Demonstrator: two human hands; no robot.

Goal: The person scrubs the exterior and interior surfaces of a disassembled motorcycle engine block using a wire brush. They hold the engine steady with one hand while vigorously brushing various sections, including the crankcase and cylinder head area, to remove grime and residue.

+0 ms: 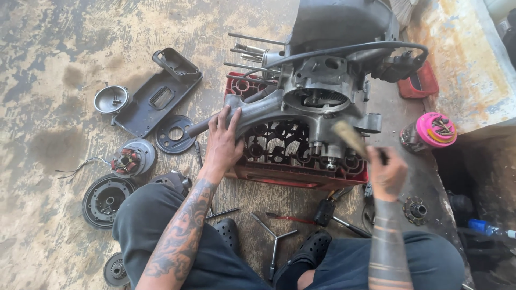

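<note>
**A:** So what's on the floor here, biggest first?

**B:** Big grey engine [317,91] sitting on a red crate [301,169], far and centre, right past the person's knees. Its long arm runs out to the left and slightly near, and that's where the left hand [223,142] is, fingers spread flat on the casting, pressing, not curled round anything.

**A:** And the right?

**B:** Right hand [387,172] is clenched on a brush [352,138]. Handle's in the fist, bristles point up-left toward the near right corner of the engine, just beside the casing. It's blurred, so I can't tell if the tip actually touches. The brush's long axis runs from the hand diagonally far-left. The right hand is clearly the nearer one to that corner; the left is well apart on the other end.

**A:** Other bits?

**B:** Left side: a dark cover plate [156,96], a clutch drum [105,198], a stator [129,158] with wires, a round cap [111,99]. Near the feet: a Y wrench [274,241] and a red screwdriver [290,218]. Right: a jar with a pink lid [432,130].
</note>
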